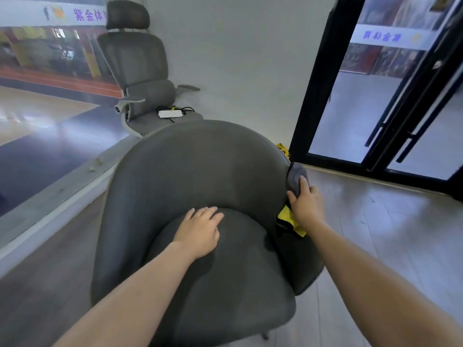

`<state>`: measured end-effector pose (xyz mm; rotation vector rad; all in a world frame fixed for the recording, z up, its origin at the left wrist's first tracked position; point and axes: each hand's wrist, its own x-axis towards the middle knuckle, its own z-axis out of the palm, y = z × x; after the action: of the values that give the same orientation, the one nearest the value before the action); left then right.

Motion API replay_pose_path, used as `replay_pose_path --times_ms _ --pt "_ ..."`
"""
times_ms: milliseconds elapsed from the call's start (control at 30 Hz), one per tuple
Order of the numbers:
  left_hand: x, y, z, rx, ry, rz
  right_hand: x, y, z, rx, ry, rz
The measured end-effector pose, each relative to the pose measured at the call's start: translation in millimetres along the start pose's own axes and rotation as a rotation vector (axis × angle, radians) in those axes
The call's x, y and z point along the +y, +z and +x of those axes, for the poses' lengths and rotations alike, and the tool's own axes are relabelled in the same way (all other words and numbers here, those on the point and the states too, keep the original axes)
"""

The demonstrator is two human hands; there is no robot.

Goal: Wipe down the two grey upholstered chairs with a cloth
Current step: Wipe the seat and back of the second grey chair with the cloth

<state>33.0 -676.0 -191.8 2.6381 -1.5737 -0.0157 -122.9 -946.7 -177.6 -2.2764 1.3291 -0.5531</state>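
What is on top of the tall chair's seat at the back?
A white box with black cables lies on the office chair seat. The round chair in front hides the seat's near edge.

Legible text is sparse — upper left of the frame, a white banner (pixel 37 12) behind the glass carries purple Chinese characters reading 紫金体, then gets cut off by the office chair headrest (pixel 127 15). Upper right, a white strip (pixel 387 37) seen through the black-framed door (pixel 323 71) shows blue characters, mirrored and too blurred to read. A small graphic sits on the banner's left part — no readable detail.
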Motion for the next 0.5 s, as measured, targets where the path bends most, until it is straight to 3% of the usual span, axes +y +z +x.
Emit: replay_pose_path --times_ms 300,500 --pt "23 22 -107 -0.123 -0.038 0.040 55 -19 -97 -0.053 0.030 -0.019" --pt "54 57 -139 -0.204 -0.097 0.004 67 -30 -123 -0.056 0.052 0.093"
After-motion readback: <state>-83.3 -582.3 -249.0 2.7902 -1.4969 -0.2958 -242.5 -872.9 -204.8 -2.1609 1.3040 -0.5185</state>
